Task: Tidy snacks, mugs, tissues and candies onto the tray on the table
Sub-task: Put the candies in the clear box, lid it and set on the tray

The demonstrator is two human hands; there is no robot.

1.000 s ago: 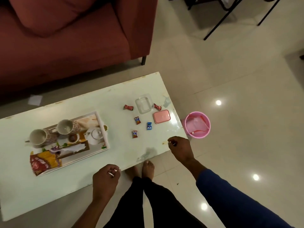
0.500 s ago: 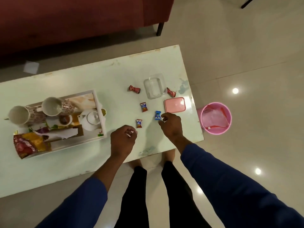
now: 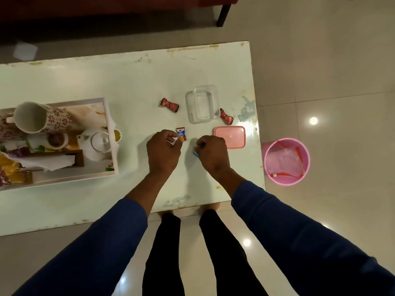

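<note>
The white tray (image 3: 111,159) sits at the left of the table and holds a flowered mug (image 3: 34,117), a white teapot (image 3: 97,143), tissue (image 3: 48,162) and a snack packet (image 3: 10,173). Loose candies lie to its right: a red one (image 3: 170,104), another red one (image 3: 226,116) and a blue-orange one (image 3: 181,134). My left hand (image 3: 163,152) is curled beside the blue-orange candy, with a small white piece (image 3: 172,142) pinched in its fingers. My right hand (image 3: 212,153) is closed on a blue candy (image 3: 195,154) at the table surface.
A clear plastic container (image 3: 202,103) and its pink lid (image 3: 229,136) lie near the table's right end. A pink bin (image 3: 286,161) stands on the floor just past the right edge. A sofa leg (image 3: 222,16) is beyond the far edge. My legs stand against the near edge.
Both hands came in from the near edge over the candies. My right hand closed on the blue candy; my left hand slid up beside the blue-orange one, and the view shifted closer.
</note>
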